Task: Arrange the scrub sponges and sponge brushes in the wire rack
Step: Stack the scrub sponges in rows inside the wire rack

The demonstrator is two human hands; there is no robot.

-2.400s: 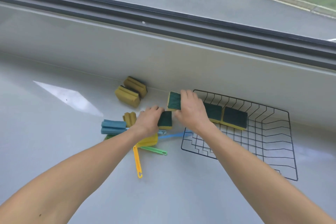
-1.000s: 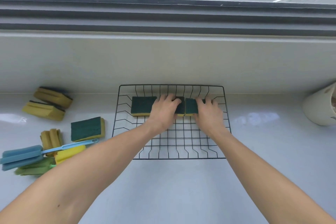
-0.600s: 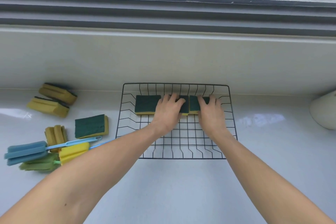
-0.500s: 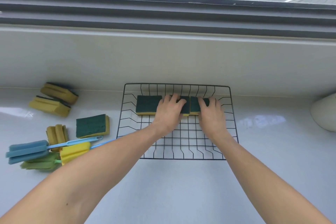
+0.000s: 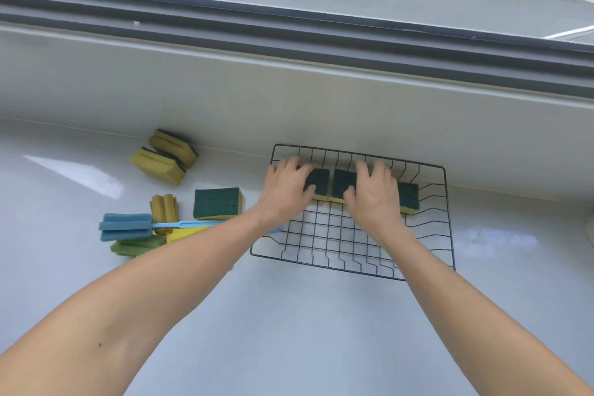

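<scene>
Two hands' grip flat atop sponges (image 5: 343, 182), rack (image 5: 446, 202)

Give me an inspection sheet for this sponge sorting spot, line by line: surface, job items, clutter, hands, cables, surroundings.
Surface: pale glossy counter, with window glare.
Job's things: wire rack holds a row of green-topped sponges along its far side. Outside it, to the left: one flat green-topped sponge, two yellow sponges by the wall, a small ridged yellow sponge, and a pile of sponge brushes in blue, yellow and green.
Clutter: a pale object at the right edge, cut off.
Grippers: left hand and right hand both rest palm down on the sponges in the rack.
Cables: nothing seen.
Surroundings: window sill, dark window frame, road outside.
</scene>
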